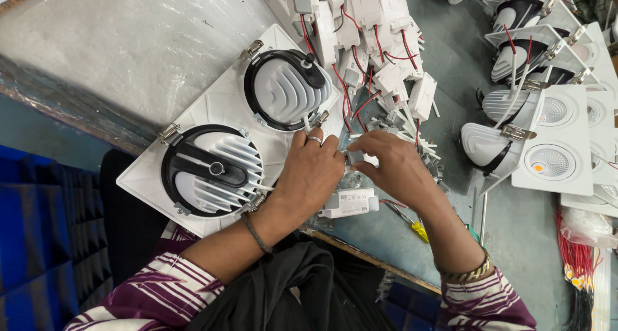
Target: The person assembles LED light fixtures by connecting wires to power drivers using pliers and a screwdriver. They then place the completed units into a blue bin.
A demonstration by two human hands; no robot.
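A white double downlight fixture point(222, 106) lies back-up on the bench, with two ribbed white heat sinks in black rings. My left hand point(312, 173), a ring on one finger, rests at the fixture's right edge and pinches a small white connector point(353, 157). My right hand point(393, 164) meets it from the right and grips the same connector. Just below my hands lies a white driver box point(351, 202) with red wires.
A pile of white driver boxes with red wires point(367, 35) fills the bench's top middle. Stacked finished downlights point(553, 131) stand at the right. A yellow-handled screwdriver point(418, 230) lies near the front edge. Red wire bundles point(576, 260) sit at the lower right.
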